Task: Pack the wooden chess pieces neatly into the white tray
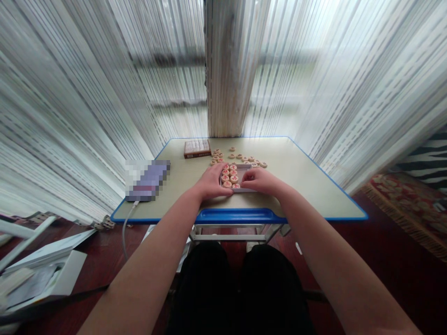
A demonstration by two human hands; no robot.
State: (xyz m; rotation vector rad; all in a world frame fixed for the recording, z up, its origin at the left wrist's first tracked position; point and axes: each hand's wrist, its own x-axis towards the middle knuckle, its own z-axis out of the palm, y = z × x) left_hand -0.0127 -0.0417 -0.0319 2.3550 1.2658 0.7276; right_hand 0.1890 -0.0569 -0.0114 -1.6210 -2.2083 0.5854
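A shallow, light-coloured box (246, 171) lies at the near middle of the table. Two columns of round wooden Chinese chess pieces (233, 178) with red characters fill its left part. Around the box's left side curves my left hand (209, 182), its thumb along the front wall and its fingers toward the back. My right hand (261, 180) reaches over the box's right part with fingers curled together, their tips close to the nearest piece of the second column. What those fingers hold, if anything, is hidden. Loose chess pieces (251, 159) lie scattered just behind the box.
A brown-edged box lid or flat box (197, 148) rests at the table's back left. On the left edge lies a blurred purple device (149, 180) with a white cable (124, 232). The table (300, 186) has a blue rim; curtains (174, 70) hang behind it.
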